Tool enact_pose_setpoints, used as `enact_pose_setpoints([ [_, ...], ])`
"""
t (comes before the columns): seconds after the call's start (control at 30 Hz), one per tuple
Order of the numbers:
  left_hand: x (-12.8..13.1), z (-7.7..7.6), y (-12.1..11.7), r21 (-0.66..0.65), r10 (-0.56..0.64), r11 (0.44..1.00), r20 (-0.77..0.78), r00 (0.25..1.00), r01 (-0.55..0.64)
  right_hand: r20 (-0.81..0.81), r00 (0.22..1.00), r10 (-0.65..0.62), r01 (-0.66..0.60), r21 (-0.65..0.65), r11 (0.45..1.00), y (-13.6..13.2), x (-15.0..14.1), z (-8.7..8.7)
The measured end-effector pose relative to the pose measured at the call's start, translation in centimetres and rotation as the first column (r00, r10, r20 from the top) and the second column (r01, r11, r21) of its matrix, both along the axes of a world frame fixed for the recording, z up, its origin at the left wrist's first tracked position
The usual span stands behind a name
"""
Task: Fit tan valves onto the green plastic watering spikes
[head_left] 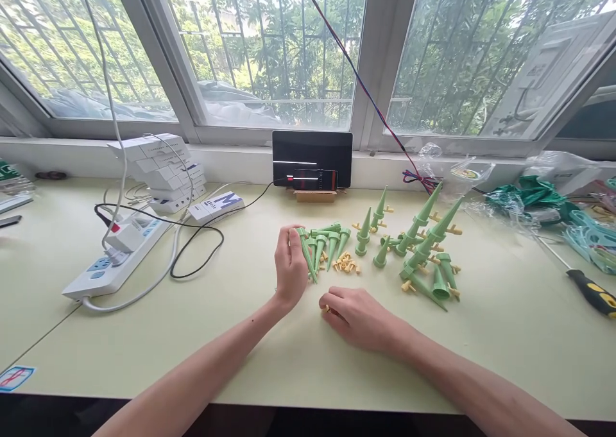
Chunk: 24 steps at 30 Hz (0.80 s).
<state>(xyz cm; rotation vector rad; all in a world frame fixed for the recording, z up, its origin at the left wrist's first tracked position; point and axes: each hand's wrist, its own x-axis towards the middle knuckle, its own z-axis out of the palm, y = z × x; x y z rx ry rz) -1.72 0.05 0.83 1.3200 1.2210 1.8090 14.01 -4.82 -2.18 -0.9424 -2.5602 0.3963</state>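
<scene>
My left hand (pixel 291 267) is at the left side of a pile of green plastic plant-watering spikes (pixel 332 239). Its fingers curl at the wide end of the nearest green spike (pixel 308 257), though they are partly hidden behind the hand. Low over the table, my right hand (pixel 359 315) pinches a small yellow valve (pixel 325 308), mostly covered by the fingers. Loose yellow valves (pixel 346 264) lie in a heap in front of the pile. To the right, several green spikes with yellow valves fitted (pixel 426 241) stand or lie in a cluster.
On the left are a white power strip (pixel 103 273) with cables and stacked white boxes (pixel 166 167). A tablet (pixel 312 145) with a phone (pixel 315 179) before it leans at the window sill. A screwdriver (pixel 591 292) and plastic bags (pixel 534 196) lie at right.
</scene>
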Motion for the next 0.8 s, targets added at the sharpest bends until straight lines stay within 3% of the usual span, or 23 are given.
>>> enact_pose_setpoints([
  [0.1, -0.1, -0.1, 0.1, -0.063, -0.073, 0.995, 0.008, 0.997, 0.073, 0.009, 1.0, -0.011, 0.011, 0.016, 1.0, 0.1, 0.1, -0.2],
  [0.43, -0.4, -0.7, 0.5, -0.06, -0.07, 0.996, 0.005, 0.998, 0.07, -0.101, 0.984, -0.144, 0.142, -0.025, 0.989, 1.1, 0.5, -0.4],
  [0.63, -0.6, 0.0, 0.9, -0.046, -0.168, 0.983, 0.172, 0.971, 0.178, -0.228, 0.934, -0.276, 0.267, -0.067, 0.961, 2.1, 1.0, -1.1],
  [0.8, -0.9, 0.6, 1.2, -0.067, -0.172, 0.978, 0.291, 0.941, 0.2, -0.314, 0.897, -0.311, 0.314, -0.043, 0.949, 2.6, 1.2, -0.8],
])
